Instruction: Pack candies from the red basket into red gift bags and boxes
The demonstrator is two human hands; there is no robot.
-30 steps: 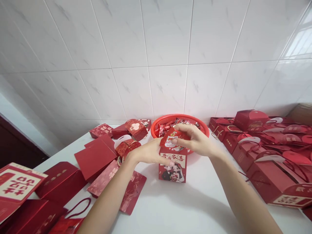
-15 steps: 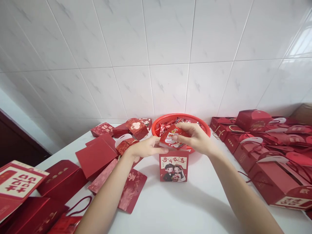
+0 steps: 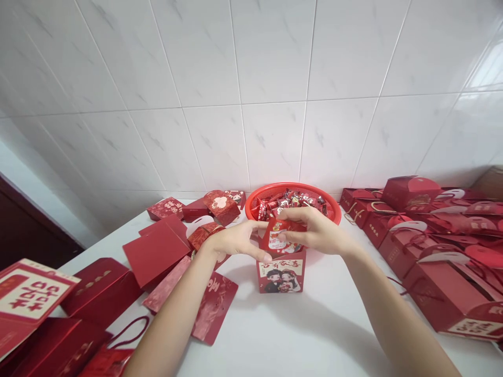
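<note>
The right hand [image 3: 310, 229] grips a red packet [image 3: 281, 236] at the couple-printed box [image 3: 280, 275]; the left hand [image 3: 239, 242] steadies its rim. Behind, the red basket [image 3: 334, 212] sits near the tabletop's [image 3: 275, 335] back edge.

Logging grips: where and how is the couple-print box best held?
Probably low on its left and right walls, coming in from both sides: the couple-print box stands upright with straight edges, and the red packet is at its top.
</note>
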